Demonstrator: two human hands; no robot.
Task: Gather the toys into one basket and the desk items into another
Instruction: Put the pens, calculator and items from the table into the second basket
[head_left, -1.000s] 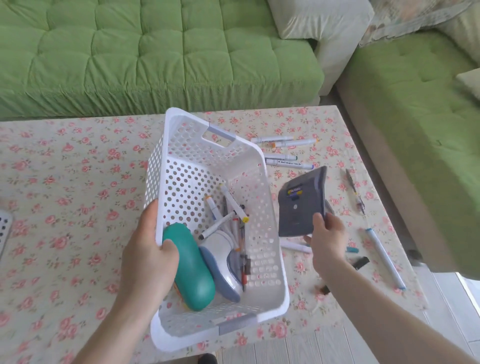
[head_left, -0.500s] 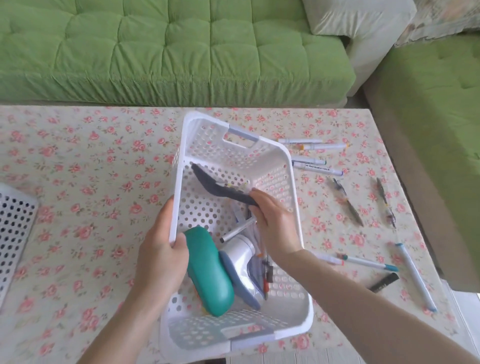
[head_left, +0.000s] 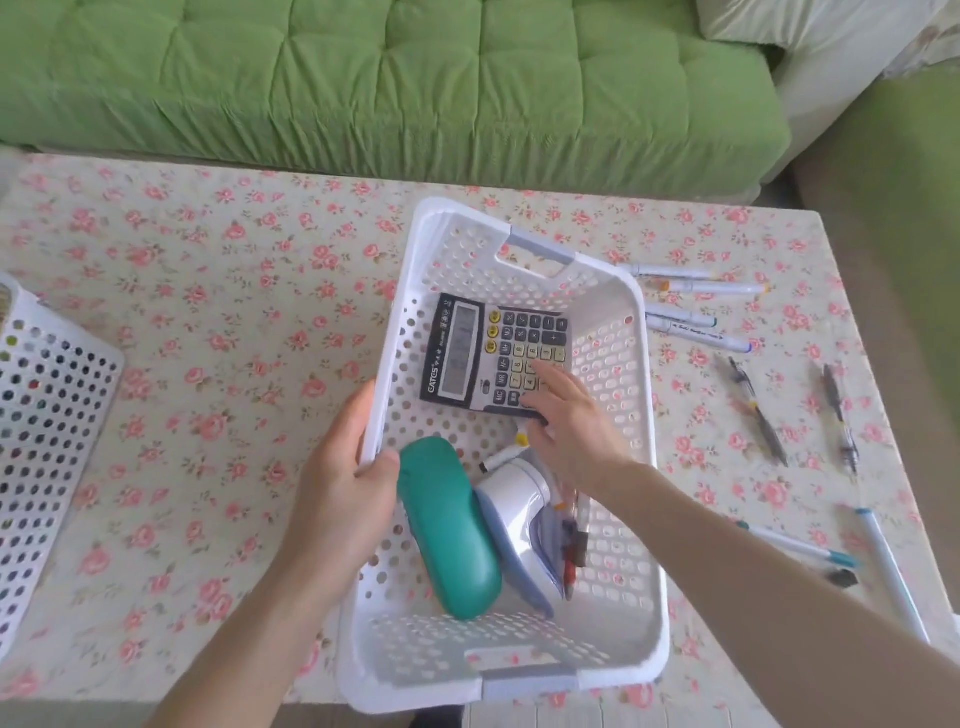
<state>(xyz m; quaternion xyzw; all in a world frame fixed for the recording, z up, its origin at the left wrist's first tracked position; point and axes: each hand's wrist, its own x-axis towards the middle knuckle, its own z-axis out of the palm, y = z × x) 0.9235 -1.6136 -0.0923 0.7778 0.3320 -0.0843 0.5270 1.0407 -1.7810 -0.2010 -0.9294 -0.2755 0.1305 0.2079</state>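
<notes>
1. The left hand (head_left: 340, 499) is clamping the left wall of the white perforated plastic basket (head_left: 636, 571), thumb outside and fingers curled over the rim; that grip is pressed tight on the plastic.
2. The right hand (head_left: 571, 431) is reaching down into the basket with fingers spread, fingertips (head_left: 540, 369) resting on the keys of the dark grey desk calculator (head_left: 493, 356), not pinching it.
3. The calculator is lying face up, tilted against the far end of the basket.
4. Nearer the person, a teal oval hard case (head_left: 449, 530) is lying beside a white and blue stapler-like tool (head_left: 519, 514), with a few pens (head_left: 571, 545) tucked along its right.
5. On the floral-clothed counter (head_left: 218, 332), white markers (head_left: 691, 306) and dark pens (head_left: 758, 415) are lying scattered right of the basket.
6. A second white perforated basket (head_left: 47, 426) is sitting at the left edge.
</notes>
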